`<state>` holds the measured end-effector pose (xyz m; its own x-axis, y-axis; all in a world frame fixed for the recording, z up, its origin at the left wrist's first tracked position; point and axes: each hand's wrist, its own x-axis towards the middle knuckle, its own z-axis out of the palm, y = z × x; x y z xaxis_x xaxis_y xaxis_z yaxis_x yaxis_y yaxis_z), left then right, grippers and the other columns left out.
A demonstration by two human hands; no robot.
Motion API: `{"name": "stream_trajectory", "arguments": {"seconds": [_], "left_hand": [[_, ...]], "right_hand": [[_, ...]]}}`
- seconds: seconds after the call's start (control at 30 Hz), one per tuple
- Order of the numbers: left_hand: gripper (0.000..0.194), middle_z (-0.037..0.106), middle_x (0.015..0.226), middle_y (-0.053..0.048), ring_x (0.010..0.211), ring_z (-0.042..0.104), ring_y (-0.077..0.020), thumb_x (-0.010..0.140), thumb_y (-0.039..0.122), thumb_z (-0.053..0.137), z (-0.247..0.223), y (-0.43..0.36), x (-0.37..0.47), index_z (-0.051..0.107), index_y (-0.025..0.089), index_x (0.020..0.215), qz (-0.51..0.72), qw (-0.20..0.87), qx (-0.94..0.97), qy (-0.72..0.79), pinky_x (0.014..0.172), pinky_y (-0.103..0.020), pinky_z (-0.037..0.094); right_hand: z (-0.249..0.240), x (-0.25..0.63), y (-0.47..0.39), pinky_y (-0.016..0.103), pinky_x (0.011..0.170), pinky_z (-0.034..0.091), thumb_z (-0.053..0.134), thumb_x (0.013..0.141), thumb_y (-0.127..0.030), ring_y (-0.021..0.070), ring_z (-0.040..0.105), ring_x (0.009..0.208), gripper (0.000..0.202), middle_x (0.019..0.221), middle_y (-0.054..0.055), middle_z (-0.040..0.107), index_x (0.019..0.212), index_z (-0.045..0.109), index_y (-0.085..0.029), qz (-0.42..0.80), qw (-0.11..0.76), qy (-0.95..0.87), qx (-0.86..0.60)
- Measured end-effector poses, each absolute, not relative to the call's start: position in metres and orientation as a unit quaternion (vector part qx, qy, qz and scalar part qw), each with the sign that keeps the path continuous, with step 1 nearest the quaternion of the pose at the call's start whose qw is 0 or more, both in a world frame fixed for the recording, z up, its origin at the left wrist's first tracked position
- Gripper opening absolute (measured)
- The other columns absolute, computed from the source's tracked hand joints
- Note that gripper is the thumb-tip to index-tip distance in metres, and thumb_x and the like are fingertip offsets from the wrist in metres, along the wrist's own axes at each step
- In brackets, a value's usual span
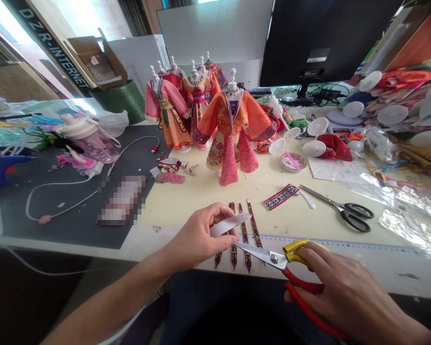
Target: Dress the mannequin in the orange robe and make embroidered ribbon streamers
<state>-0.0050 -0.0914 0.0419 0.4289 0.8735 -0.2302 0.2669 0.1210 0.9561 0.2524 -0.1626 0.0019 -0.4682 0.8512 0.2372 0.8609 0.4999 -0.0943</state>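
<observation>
My left hand (pixel 203 235) is closed around a strip of white tape (pixel 230 224), which curls out past the fingertips. In my right hand (pixel 339 282) is a pair of scissors (pixel 274 258) with yellow and red handles. Their blades point left and the tips reach my left fingertips; whether they touch the tape I cannot tell. Below and behind my left hand, several narrow embroidered ribbons (pixel 244 237) lie side by side, partly hidden by the hand and blades. A wider patterned ribbon piece (pixel 281 197) lies flat farther back to the right.
Black-handled scissors (pixel 348 210) rest at the right. A ruler (pixel 309 243) runs along the table's front. An orange doll robe on a stand (pixel 233 124) faces me, with several dressed stands behind it. Fabric scraps (pixel 170 171) and a grey mat (pixel 82 191) are leftward.
</observation>
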Motion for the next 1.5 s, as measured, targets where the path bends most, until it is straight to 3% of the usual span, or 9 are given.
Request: {"name": "stream_trajectory", "arguments": {"seconds": [0.2,0.37,0.5,0.67,1.1,1.5], "left_hand": [[0.015,0.061,0.079,0.000,0.067,0.054,-0.0118,0.073,0.016,0.061,0.040,-0.091,-0.006,0.062,0.019,0.088,0.252,0.483,0.702,0.459,0.060,-0.020,0.040],[0.022,0.064,0.086,-0.002,0.078,0.058,-0.0135,0.072,0.023,0.067,0.035,-0.089,-0.007,0.058,0.018,0.092,0.331,0.536,0.610,0.481,0.070,-0.021,0.044],[0.023,0.065,0.081,-0.002,0.066,0.055,-0.0089,0.076,0.030,0.065,0.028,-0.089,-0.006,0.056,0.017,0.093,0.415,0.603,0.496,0.467,0.062,-0.019,0.042],[0.017,0.063,0.068,-0.001,0.053,0.044,-0.0048,0.080,0.031,0.061,0.022,-0.092,0.003,0.056,0.016,0.084,0.465,0.627,0.430,0.454,0.050,-0.015,0.034],[0.019,0.063,0.066,0.000,0.054,0.045,-0.0047,0.078,0.031,0.064,0.021,-0.096,0.005,0.055,0.016,0.081,0.460,0.632,0.416,0.465,0.049,-0.015,0.033],[0.019,0.064,0.065,0.000,0.051,0.046,-0.0025,0.079,0.031,0.065,0.021,-0.097,0.008,0.058,0.014,0.079,0.447,0.657,0.420,0.438,0.047,-0.013,0.034]], "right_hand": [[0.004,0.254,-0.162,0.031,0.051,0.047,0.060,0.073,-0.041,0.0214,0.063,0.063,0.027,0.081,0.006,0.064,0.090,0.057,-0.020,-0.019,0.106,-0.871,-0.480],[0.010,0.255,-0.164,0.030,0.052,0.049,0.067,0.065,-0.048,0.0211,0.064,0.064,0.041,0.084,0.006,0.066,0.094,0.056,-0.020,0.032,0.108,-0.863,-0.493],[0.017,0.255,-0.164,0.028,0.047,0.046,0.071,0.056,-0.041,0.0195,0.062,0.058,0.044,0.075,0.002,0.065,0.091,0.053,-0.022,0.088,0.107,-0.811,-0.568],[0.018,0.244,-0.158,0.025,0.044,0.038,0.068,0.055,-0.035,0.0176,0.057,0.054,0.036,0.067,-0.001,0.060,0.085,0.050,-0.023,0.150,0.090,-0.766,-0.618],[0.026,0.223,-0.141,0.026,0.053,0.036,0.058,0.062,-0.025,0.0170,0.054,0.062,0.024,0.071,0.000,0.060,0.074,0.037,-0.023,0.273,0.059,-0.729,-0.625],[0.031,0.215,-0.140,0.026,0.054,0.035,0.055,0.063,-0.023,0.0163,0.053,0.062,0.022,0.073,0.000,0.060,0.071,0.034,-0.023,0.296,0.071,-0.728,-0.614]]}}
